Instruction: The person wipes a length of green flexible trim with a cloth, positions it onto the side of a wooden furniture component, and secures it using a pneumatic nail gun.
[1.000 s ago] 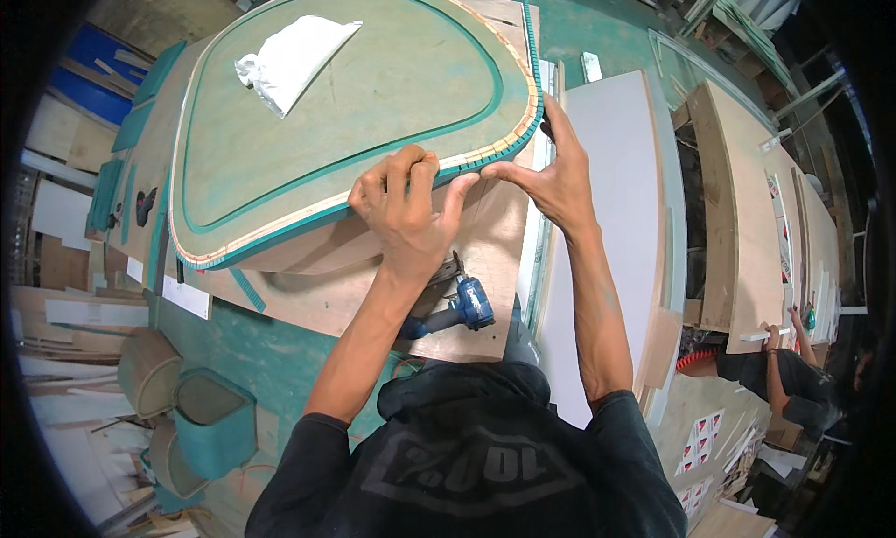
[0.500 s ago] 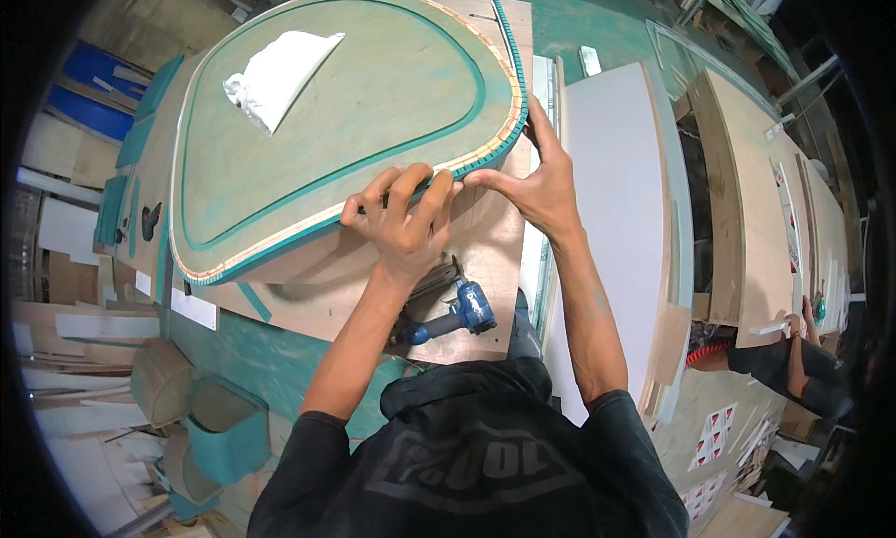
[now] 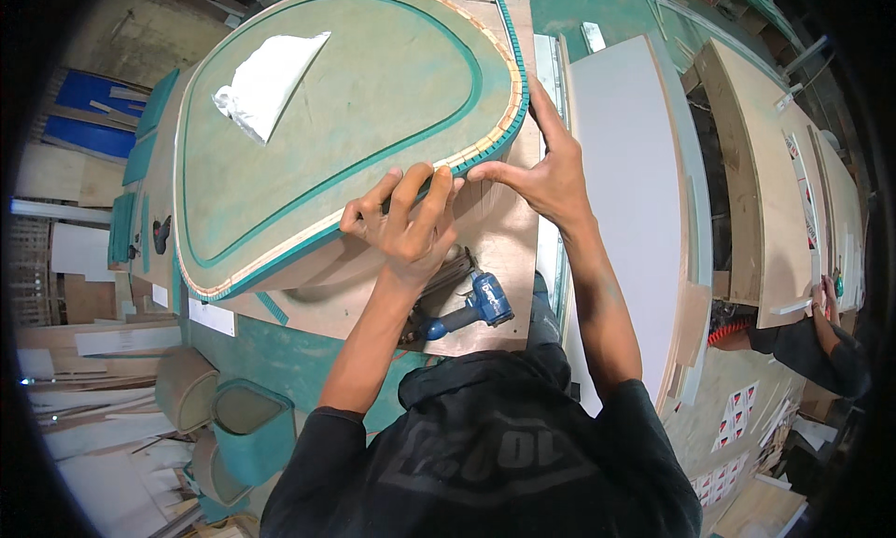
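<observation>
A large rounded green panel (image 3: 373, 99) stands on a plywood sheet, with a pale wooden band along its rim. A thin green strip with many notches (image 3: 516, 48) follows the rim round the near right corner, and its far end sticks out past the panel. My left hand (image 3: 409, 223) is closed on the strip at the near edge, fingers curled over the rim. Around the corner bends my right hand (image 3: 557, 181), its thumb pressing on the near side and its fingers on the right side. Parts of both hands' fingers are hidden behind the panel's edge.
A crumpled white bag (image 3: 271, 88) lies on the panel. Below my left hand rests a blue and black nail gun (image 3: 476, 307). Green curved bins (image 3: 252, 426) stand at lower left. Long pale boards (image 3: 625, 174) lie to the right, where another person's arm (image 3: 821, 319) shows.
The whole view has shifted slightly. Both hands keep nearly the same hold on the strip at the corner, and the bag and the nail gun stay where they lie.
</observation>
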A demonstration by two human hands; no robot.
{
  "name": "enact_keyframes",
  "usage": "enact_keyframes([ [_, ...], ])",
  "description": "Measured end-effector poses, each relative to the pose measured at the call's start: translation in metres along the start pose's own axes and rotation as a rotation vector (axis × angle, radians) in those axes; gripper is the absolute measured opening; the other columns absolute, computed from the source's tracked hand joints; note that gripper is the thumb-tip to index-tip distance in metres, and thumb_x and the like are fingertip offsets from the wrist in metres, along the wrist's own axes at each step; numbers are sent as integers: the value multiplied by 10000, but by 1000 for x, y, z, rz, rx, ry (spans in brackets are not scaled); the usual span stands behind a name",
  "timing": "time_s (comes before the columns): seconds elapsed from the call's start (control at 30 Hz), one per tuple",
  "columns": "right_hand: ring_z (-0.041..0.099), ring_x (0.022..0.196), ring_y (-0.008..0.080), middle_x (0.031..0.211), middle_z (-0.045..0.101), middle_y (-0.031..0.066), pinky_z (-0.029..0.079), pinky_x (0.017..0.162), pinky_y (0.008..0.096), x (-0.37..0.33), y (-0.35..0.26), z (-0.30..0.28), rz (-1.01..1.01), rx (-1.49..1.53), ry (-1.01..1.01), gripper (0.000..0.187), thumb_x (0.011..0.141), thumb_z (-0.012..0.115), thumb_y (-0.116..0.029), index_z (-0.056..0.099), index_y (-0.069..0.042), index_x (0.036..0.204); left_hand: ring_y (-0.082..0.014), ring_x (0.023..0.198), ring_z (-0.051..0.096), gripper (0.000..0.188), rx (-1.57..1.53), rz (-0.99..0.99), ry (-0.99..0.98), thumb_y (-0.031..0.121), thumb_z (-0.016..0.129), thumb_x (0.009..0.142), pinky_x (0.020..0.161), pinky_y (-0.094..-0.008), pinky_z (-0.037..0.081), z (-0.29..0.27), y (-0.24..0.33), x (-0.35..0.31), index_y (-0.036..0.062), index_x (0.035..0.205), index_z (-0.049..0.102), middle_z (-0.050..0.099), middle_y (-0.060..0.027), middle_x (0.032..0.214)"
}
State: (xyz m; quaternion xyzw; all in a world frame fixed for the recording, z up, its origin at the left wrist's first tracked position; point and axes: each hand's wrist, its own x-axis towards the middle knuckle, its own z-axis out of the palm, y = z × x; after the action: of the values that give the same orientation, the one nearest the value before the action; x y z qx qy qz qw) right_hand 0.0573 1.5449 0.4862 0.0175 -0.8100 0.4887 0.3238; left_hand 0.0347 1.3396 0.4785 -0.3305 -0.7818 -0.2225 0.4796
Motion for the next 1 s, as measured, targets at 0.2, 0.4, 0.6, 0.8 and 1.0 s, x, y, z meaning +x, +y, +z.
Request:
enact_keyframes([
  [0.2, 421, 1445, 367, 1522, 446, 292, 356, 1190, 429, 0, 0, 0, 1, 2, 2, 1237, 518, 997, -429, 413, 73, 1487, -138, 1027, 569, 291, -3, -40, -4, 263, 852, 789, 961, -385, 255, 0, 3, 1, 262, 1063, 753, 684, 112, 1041],
  [0.4, 417, 1447, 372, 1521, 447, 292, 355, 1191, 431, 1, -2, 0, -2, -9, 9, 1227, 511, 998, -431, 432, 58, 1483, -128, 1012, 564, 258, 18, -10, -8, 262, 854, 785, 959, -378, 252, 0, 3, 3, 268, 1032, 779, 681, 118, 1043],
  [0.6, 466, 1419, 311, 1504, 506, 219, 366, 1185, 421, 2, -6, -3, -12, -33, 7, 1211, 516, 1006, -348, 425, 30, 1509, -119, 1059, 536, 285, 10, -35, -1, 255, 857, 759, 947, -383, 245, 3, 2, -1, 302, 1030, 785, 677, 148, 1025],
  [0.8, 442, 1436, 304, 1530, 473, 220, 352, 1195, 417, 1, -6, -3, 8, -16, -17, 1218, 549, 999, -326, 377, 27, 1536, -130, 1026, 547, 316, -43, -60, -17, 212, 889, 689, 928, -375, 256, 1, 2, 3, 273, 984, 795, 682, 139, 1006],
  [1.0, 291, 1513, 362, 1592, 329, 298, 262, 1232, 415, -3, 4, 2, 35, 155, -29, 1244, 600, 975, -395, 311, 65, 1546, -141, 987, 555, 306, -30, -63, -3, 210, 891, 683, 915, -368, 259, 1, 4, 7, 260, 970, 795, 683, 128, 1000],
])
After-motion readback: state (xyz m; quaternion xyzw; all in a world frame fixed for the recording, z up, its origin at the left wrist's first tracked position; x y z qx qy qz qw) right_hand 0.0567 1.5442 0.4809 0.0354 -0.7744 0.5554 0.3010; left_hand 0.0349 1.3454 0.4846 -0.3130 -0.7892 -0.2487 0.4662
